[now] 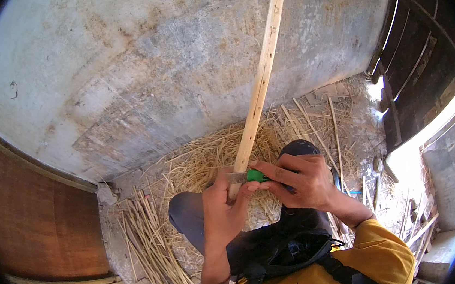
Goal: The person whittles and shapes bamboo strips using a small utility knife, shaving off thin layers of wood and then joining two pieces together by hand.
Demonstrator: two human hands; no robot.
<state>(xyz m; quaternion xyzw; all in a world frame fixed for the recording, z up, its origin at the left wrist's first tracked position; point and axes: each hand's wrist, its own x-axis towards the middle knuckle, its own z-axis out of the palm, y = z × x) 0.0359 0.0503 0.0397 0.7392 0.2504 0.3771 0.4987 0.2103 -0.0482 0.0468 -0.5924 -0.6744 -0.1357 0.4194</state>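
A long pale wooden strip (259,89) with a row of small dark marks slants up from between my hands toward the wall. Across its lower end lies a small tool with a green handle (256,176) and a flat greyish part like a blade; its exact kind is unclear. My right hand (300,181) is closed, its fingers and thumb pinching the green handle. My left hand (223,200) is closed too, at the greyish end beside the foot of the strip. What its fingertips press on is partly hidden.
Loose straw-like shavings (207,157) cover the floor, with a bundle of thin sticks (153,248) at left. Ahead rises a stained wall (177,75). A brown panel (37,215) stands left, dark boards (422,63) right. A black bag (287,246) hangs at my front.
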